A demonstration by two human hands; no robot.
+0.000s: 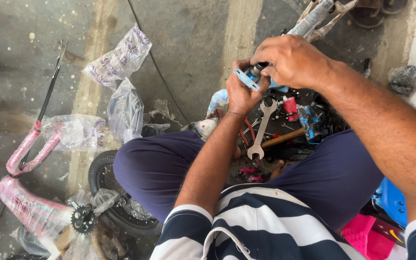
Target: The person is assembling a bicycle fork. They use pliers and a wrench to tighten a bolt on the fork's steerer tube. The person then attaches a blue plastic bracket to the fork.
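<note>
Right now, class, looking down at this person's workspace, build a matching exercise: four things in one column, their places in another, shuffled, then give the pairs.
Things:
1. silver open-ended spanner
2. pink wrapped bicycle frame
3. small black-tyred wheel
4. pale blue flat bracket

Places:
A. gripped in both hands
B. floor, far left
C. under the left thigh
D. on the floor between the knees

Pairs: 1-D, 2-B, 3-C, 4-A

Concrete floor [188, 43] carries plastic bags [119, 60], spanner [262, 129], small wheel [116, 197].

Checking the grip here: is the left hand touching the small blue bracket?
Touching. The head view shows the left hand with its fingers closed around the blue bracket.
</note>
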